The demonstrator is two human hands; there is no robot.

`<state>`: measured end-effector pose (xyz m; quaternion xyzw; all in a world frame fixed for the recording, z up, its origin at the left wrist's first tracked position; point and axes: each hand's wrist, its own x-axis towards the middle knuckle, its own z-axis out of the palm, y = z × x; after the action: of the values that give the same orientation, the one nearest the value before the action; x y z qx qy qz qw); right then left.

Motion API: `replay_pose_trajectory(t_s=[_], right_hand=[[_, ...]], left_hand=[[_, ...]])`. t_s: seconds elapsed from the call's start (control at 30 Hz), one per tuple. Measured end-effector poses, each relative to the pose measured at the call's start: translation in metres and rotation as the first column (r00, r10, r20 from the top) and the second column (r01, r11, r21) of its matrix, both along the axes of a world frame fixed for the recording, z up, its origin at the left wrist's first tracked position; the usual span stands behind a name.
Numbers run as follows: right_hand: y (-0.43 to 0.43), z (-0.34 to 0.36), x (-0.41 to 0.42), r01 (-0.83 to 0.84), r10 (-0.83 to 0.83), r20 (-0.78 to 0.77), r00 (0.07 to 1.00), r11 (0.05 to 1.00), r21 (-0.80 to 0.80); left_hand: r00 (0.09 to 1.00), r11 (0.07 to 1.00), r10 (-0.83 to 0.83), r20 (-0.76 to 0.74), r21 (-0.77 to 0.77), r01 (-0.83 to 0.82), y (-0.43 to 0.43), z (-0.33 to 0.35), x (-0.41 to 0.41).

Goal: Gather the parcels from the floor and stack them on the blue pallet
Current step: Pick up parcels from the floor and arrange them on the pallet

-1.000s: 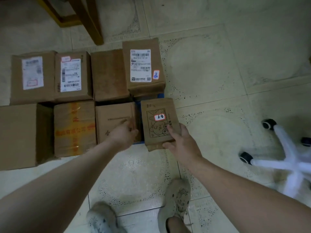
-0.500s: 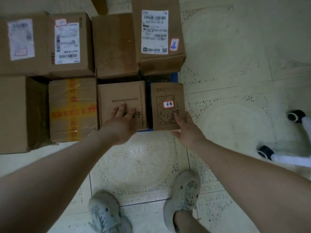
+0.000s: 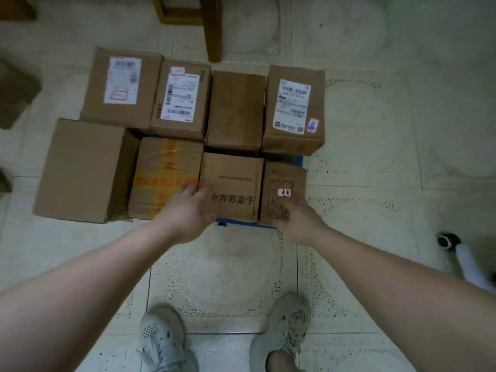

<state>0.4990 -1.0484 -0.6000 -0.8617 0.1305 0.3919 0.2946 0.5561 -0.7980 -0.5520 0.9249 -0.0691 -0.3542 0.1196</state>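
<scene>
Several brown cardboard parcels stand in two rows on the blue pallet [image 3: 236, 224], which shows only as thin strips under them. The near row ends with a square box with printed characters [image 3: 233, 181] and, at the right corner, a small box with a line drawing and a red-edged sticker [image 3: 279, 178]. My left hand [image 3: 188, 213] touches the near left edge of the square box, with its fingers stretched out beside the yellow-taped box [image 3: 166, 178]. My right hand [image 3: 298, 216] rests on the near right corner of the small box, fingers fairly straight.
Wooden furniture legs [image 3: 213, 28] stand just behind the pallet. Another cardboard box [image 3: 16, 92] lies on the tiled floor at far left. A white office-chair base with a black castor [image 3: 448, 240] is at the right. My two shoes [image 3: 163, 336] are below the pallet.
My right hand carried the small drawn box and set it down on the pallet's near right corner. My left hand slid from the square box's top to its left edge.
</scene>
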Motion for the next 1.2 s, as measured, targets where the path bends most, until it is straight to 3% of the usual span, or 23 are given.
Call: replay_pose_trajectory(t_s=[0.23,0.37,0.67,0.93,1.2], right_hand=[[0.086,0.100,0.038,-0.202,0.206,0.033,0.978,0.976,-0.082],[0.154,0.155,0.066,-0.312,0.327,0.127,0.936,0.942,-0.125],[0.369,0.233,0.093,-0.542,0.558,0.132,0.819,0.829,-0.141],[0.508,0.232,0.112,-0.683,0.696,0.139,0.705,0.718,-0.131],[0.601,0.209,0.173,-0.724,0.735,0.127,0.666,0.678,-0.128]], left_hand=[[0.987,0.989,0.144,0.071,0.019,-0.145,0.091,0.070,-0.017],[0.955,0.959,0.280,0.102,0.008,-0.282,0.160,0.109,-0.013],[0.848,0.855,0.513,0.137,0.003,-0.518,0.383,0.182,-0.047],[0.640,0.641,0.763,0.091,0.020,-0.767,0.521,0.177,-0.088],[0.527,0.526,0.848,0.060,0.037,-0.850,0.611,0.159,-0.071]])
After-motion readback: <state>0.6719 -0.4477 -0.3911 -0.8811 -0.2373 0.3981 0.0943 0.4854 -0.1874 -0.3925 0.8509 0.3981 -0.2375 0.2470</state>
